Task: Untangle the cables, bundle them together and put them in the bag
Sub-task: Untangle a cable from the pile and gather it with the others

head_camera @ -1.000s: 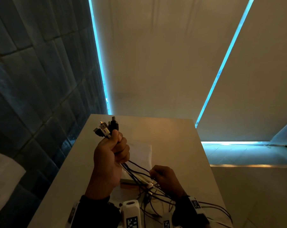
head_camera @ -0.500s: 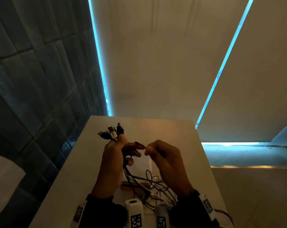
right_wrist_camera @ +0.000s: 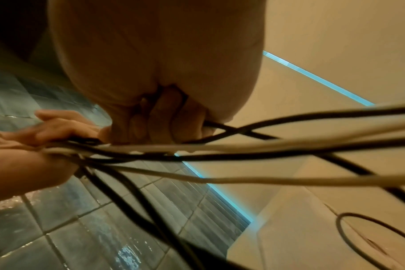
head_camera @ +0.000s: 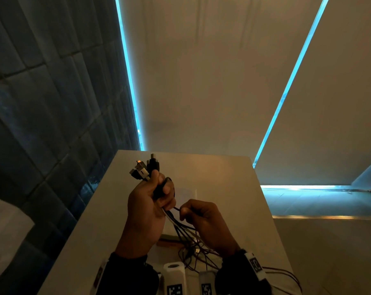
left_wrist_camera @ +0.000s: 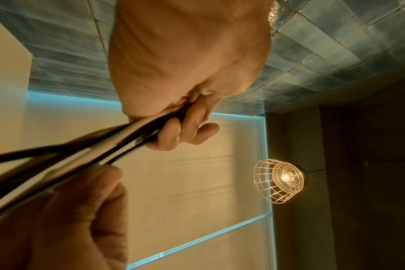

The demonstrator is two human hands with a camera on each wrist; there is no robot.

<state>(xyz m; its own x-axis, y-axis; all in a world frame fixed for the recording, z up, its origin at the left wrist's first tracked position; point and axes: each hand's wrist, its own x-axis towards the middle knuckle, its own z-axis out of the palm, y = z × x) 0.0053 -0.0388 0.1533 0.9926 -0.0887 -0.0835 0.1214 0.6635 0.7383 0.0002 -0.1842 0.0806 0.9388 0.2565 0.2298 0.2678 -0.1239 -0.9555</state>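
My left hand (head_camera: 157,194) is raised over the table and grips a bunch of black and white cables (head_camera: 180,228) just below their plugs (head_camera: 145,168), which stick up out of the fist. In the left wrist view its curled fingers (left_wrist_camera: 185,131) close round the cable bunch (left_wrist_camera: 86,155). My right hand (head_camera: 191,211), just below and right of it, pinches one black cable (right_wrist_camera: 222,127) near the bundle. Loose strands (head_camera: 201,256) hang down to the table in a tangle. A pale flat bag (head_camera: 185,195) lies on the table behind the hands.
The white table (head_camera: 233,188) is narrow, with a blue tiled wall (head_camera: 42,124) close on the left and its edge on the right. Wrist cameras (head_camera: 174,277) sit at the bottom. A caged lamp (left_wrist_camera: 280,180) shows in the left wrist view. A small brown flat piece (head_camera: 166,243) lies under the cables.
My right hand had come up level with the left fingers; now it has dropped down along the bundle and pinches a cable below the left fist. The left hand holds the plugs steady.
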